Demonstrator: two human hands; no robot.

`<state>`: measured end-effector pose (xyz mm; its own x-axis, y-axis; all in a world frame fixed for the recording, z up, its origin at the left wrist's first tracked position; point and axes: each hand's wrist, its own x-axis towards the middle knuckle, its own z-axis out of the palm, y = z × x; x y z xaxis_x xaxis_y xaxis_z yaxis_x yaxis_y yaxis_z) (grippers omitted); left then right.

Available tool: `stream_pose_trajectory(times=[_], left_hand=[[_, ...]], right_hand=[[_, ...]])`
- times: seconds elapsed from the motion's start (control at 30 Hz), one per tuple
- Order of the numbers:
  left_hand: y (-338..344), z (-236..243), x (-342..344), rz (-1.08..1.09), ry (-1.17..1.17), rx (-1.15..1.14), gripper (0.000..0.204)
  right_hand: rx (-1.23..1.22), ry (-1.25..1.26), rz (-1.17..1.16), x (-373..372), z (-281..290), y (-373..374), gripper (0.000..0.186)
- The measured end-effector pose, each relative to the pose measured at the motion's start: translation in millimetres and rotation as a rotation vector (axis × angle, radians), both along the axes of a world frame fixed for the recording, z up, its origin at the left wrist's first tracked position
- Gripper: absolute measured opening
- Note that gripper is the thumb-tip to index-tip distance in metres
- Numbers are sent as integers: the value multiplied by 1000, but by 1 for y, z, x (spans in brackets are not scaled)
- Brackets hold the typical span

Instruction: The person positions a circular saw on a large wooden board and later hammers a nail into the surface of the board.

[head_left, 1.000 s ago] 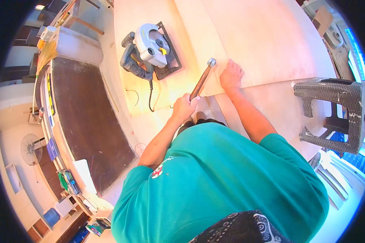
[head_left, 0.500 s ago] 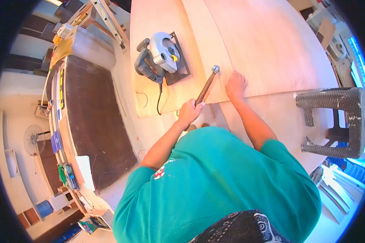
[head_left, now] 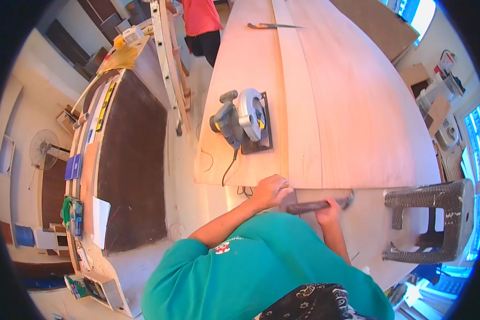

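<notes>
My right hand (head_left: pixel 329 211) is closed around a claw hammer (head_left: pixel 310 206) close to its metal head, which is blurred. The hammer's dark handle points left, just in front of the plywood's near edge. My left hand (head_left: pixel 273 191) is at that near edge, thumb apart from the fingers and nothing seen in it. It is close to the handle's end, with a small gap between. Ahead of my left hand, a circular saw (head_left: pixel 246 121) rests on the plywood sheet (head_left: pixel 368 128), its cord running toward the near edge.
A handsaw (head_left: pixel 274 25) lies at the plywood's far end. A dark plastic stool (head_left: pixel 437 218) is at the right. Left stands a bench with a dark brown panel (head_left: pixel 133 160); beyond it is a ladder (head_left: pixel 167 69). A person in a red shirt (head_left: pixel 201 18) stands at the far left.
The hammer has passed from my left hand to my right and turned with its head to the right. My right hand has come off the plywood. The view now takes in the handsaw and a person.
</notes>
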<state>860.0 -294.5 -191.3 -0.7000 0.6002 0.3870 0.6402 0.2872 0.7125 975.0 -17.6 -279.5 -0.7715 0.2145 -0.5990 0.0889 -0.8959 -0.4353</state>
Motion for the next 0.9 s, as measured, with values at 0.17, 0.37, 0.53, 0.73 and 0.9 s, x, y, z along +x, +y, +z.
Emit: stream_pose_trajectory(times=[0.17, 0.37, 0.53, 0.73, 0.9], left_hand=[[-69, -28, -23, 721, 5, -17, 24], [-138, -35, -40, 984, 282, -215, 22], [-161, -41, -77, 1220, 241, -341, 26], [-191, -48, -119, 1310, -386, -636, 60], [-192, -57, -138, 1240, -756, -504, 71]], right_hand=[[152, -123, -308, 97, -37, 130, 7], [1354, -746, -432, 117, 24, 115, 48], [1752, -811, 31, 74, 20, 95, 64], [1939, -663, 192, -13, 0, 71, 72], [2024, -727, 351, -60, 13, 38, 71]])
